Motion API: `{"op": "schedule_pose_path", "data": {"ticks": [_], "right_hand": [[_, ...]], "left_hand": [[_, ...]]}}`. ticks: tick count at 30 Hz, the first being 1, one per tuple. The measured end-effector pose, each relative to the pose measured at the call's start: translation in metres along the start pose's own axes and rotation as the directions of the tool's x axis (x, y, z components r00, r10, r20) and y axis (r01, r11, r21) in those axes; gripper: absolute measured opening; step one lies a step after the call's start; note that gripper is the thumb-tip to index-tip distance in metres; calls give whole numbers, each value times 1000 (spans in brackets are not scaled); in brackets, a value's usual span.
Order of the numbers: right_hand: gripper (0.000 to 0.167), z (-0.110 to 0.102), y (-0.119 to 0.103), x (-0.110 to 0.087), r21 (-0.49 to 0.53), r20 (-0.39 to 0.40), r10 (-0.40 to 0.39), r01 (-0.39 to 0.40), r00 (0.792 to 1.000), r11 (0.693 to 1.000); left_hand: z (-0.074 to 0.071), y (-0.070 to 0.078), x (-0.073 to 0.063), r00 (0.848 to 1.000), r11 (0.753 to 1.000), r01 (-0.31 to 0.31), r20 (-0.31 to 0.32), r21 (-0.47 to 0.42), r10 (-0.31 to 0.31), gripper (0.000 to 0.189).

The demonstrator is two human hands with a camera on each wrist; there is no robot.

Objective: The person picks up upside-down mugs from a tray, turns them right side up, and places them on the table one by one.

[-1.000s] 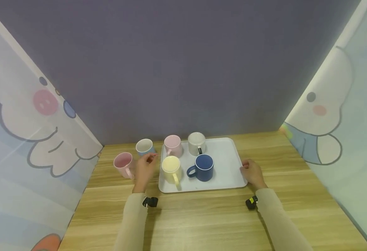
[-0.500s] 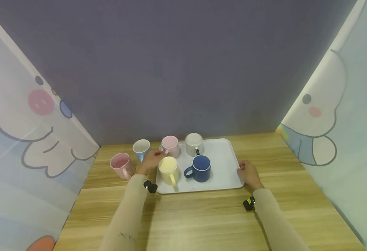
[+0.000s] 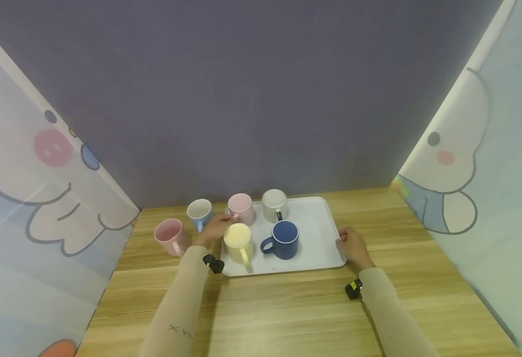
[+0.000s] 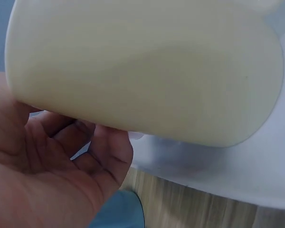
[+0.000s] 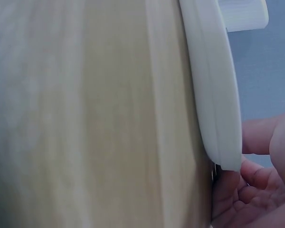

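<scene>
My left hand (image 3: 214, 229) reaches over the left end of a white tray (image 3: 316, 223), its fingertips pinching the handle of a pale pink mug (image 3: 245, 214). In the left wrist view a yellow mug (image 4: 147, 71) hides part of this grip from beside the curled fingers. On the right, my right hand (image 3: 354, 248) grips the tray's short edge; the right wrist view has the thumb by the rim (image 5: 218, 95) and fingers under it. The yellow mug, a dark blue mug (image 3: 286, 244) and a white mug (image 3: 274, 212) with a dark handle also stand on the tray.
Left of the tray, a light blue mug (image 3: 200, 214) and a darker pink mug (image 3: 171, 238) stand on the wooden table (image 3: 278, 312). A dark grey wall (image 3: 261, 99) rises behind the tray, with printed panels at both sides.
My left hand has moved right and away from me, from beside the tray to the pale pink mug's handle. The right hand stays at the tray's edge. The view has shifted slightly.
</scene>
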State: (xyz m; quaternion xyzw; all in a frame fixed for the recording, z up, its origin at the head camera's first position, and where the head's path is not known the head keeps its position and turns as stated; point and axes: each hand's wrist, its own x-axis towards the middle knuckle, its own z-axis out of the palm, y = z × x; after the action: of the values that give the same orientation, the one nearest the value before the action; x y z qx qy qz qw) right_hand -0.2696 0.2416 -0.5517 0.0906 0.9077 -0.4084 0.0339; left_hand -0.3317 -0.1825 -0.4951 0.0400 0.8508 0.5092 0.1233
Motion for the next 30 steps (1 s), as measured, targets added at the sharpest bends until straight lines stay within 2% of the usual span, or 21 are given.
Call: {"op": "schedule_pose_path", "data": {"ticks": [18,24,30], "right_hand": [[35,-2,1,0,-6,6,-17,17,1000,1000],[34,-1,-1,-2,16,7,-3,3,1000,1000],[34,-1,0,-2,5,10,-7,7,1000,1000]], "left_hand": [[4,0,0,995,999,43,-92,1,-42,34],[3,0,0,993,1000,19,-119,-15,-20,31],[1,-1,3,987,1000,21,-160,16,-19,31]]}}
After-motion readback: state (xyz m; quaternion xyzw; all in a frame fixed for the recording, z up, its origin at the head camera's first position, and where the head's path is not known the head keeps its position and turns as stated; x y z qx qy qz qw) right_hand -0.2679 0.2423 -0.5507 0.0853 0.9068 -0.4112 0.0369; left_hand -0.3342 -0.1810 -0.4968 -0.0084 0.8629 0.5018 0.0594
